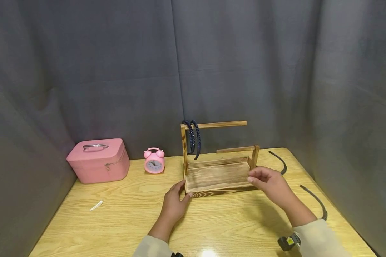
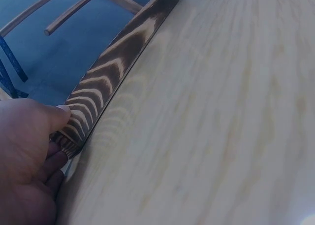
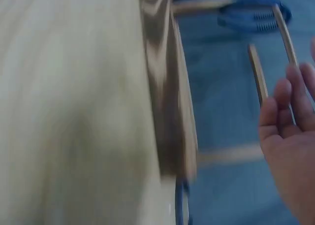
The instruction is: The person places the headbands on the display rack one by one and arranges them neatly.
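A wooden headband stand (image 1: 218, 193), a shallow tray with two posts and crossbars, sits on the table. Two dark blue headbands (image 1: 197, 142) hang at the left end of its taller bar. My left hand (image 1: 174, 205) holds the tray's front left corner; in the left wrist view the thumb (image 2: 60, 115) lies on the striped front board while the fingers bend round the side. Near the tray's right end, my right hand (image 1: 270, 184) is raised beside the shorter post with loosely bent fingers. Nothing is held by the right hand (image 3: 290, 121) in the right wrist view.
To the right lie two dark headbands (image 1: 318, 201), one nearer, one partly behind the right hand. A pink case (image 1: 98, 162) and a pink alarm clock (image 1: 154, 164) stand back left. A small white hair clip (image 1: 96, 205) lies at left. Grey curtains (image 1: 115, 71) surround the table.
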Available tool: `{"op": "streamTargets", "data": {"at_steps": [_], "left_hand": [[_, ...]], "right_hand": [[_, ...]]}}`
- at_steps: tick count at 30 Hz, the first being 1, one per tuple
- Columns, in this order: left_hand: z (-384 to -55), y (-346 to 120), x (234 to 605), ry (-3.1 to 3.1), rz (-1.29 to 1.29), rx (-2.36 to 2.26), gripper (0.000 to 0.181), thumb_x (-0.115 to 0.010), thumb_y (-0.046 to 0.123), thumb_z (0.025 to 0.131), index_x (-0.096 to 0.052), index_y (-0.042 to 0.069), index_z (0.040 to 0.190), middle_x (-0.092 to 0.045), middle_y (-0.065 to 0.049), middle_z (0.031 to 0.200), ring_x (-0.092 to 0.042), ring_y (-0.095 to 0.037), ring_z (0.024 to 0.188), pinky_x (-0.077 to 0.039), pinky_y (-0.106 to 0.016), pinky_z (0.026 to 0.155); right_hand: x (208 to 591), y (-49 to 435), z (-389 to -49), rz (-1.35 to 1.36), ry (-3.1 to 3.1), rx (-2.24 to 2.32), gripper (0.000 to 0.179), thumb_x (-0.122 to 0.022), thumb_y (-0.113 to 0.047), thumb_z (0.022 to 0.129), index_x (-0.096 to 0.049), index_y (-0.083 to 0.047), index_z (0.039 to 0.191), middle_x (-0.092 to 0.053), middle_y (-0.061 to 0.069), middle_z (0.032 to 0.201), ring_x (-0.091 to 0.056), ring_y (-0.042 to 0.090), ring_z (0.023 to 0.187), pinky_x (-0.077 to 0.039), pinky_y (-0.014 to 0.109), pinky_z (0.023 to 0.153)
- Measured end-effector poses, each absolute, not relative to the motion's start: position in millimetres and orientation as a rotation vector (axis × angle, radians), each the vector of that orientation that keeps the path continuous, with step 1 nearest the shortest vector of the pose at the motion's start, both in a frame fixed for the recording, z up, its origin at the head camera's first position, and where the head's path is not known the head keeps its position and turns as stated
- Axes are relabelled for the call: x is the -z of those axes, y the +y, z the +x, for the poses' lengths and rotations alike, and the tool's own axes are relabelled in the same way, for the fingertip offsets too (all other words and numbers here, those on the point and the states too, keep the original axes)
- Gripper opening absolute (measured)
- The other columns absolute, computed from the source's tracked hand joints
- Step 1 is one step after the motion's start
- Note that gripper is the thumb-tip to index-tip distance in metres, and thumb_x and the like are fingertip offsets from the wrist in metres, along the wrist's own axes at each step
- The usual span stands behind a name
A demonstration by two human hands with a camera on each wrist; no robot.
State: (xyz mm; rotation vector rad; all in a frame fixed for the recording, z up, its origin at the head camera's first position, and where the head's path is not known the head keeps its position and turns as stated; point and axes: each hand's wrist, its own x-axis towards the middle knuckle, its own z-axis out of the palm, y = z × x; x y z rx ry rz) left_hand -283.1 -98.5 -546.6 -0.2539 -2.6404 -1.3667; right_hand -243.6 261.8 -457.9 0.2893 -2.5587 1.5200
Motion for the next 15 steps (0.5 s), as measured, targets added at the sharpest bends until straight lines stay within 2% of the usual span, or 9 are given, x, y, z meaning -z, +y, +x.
{"op": "streamTargets", "data": {"at_steps": [7, 8, 12, 14, 15], "left_hand": [[-282, -97, 546, -2.649, -0.258, 1.381, 0.06, -0.076, 0.023, 0.105, -0.055, 0.004, 0.158, -0.063, -0.019, 0.153, -0.057, -0.041, 0.146, -0.049, -0.058, 0.121], [-281, -97, 546, -2.654, -0.259, 1.38, 0.06, -0.076, 0.023, 0.105, -0.055, 0.004, 0.158, -0.062, -0.019, 0.154, -0.056, -0.042, 0.147, -0.048, -0.059, 0.122], [-282, -97, 545, -2.665, -0.252, 1.374, 0.06, -0.075, 0.023, 0.106, -0.054, 0.006, 0.159, -0.059, -0.019, 0.158, -0.053, -0.042, 0.151, -0.045, -0.059, 0.125], [-282, -98, 546, -2.666, -0.241, 1.375, 0.06, -0.076, 0.023, 0.105, -0.055, 0.006, 0.159, -0.059, -0.018, 0.158, -0.053, -0.041, 0.151, -0.045, -0.058, 0.125], [-282, -98, 546, -2.664, -0.235, 1.373, 0.06, -0.076, 0.023, 0.105, -0.055, 0.006, 0.159, -0.06, -0.018, 0.157, -0.053, -0.041, 0.15, -0.045, -0.058, 0.125]], "right_hand": [[481, 349, -204, 0.271, -2.695, -1.08, 0.013, -0.087, -0.024, 0.095, -0.081, -0.019, 0.106, -0.08, -0.003, 0.111, -0.065, -0.007, 0.099, -0.059, 0.02, 0.085], [484, 361, -198, 0.248, -2.718, -1.033, 0.015, -0.089, -0.025, 0.094, -0.081, -0.019, 0.107, -0.08, -0.002, 0.111, -0.068, -0.001, 0.102, -0.059, 0.021, 0.084], [493, 404, -180, 0.11, -2.858, -0.938, 0.031, -0.089, -0.036, 0.093, -0.08, -0.016, 0.116, -0.078, 0.012, 0.129, -0.073, 0.032, 0.117, -0.064, 0.049, 0.092], [497, 418, -173, 0.045, -2.922, -0.923, 0.038, -0.087, -0.041, 0.094, -0.079, -0.015, 0.12, -0.074, 0.02, 0.136, -0.067, 0.054, 0.123, -0.061, 0.063, 0.091], [498, 423, -170, 0.025, -2.933, -0.913, 0.039, -0.087, -0.043, 0.093, -0.079, -0.015, 0.12, -0.073, 0.021, 0.137, -0.065, 0.057, 0.125, -0.059, 0.07, 0.091]]}}
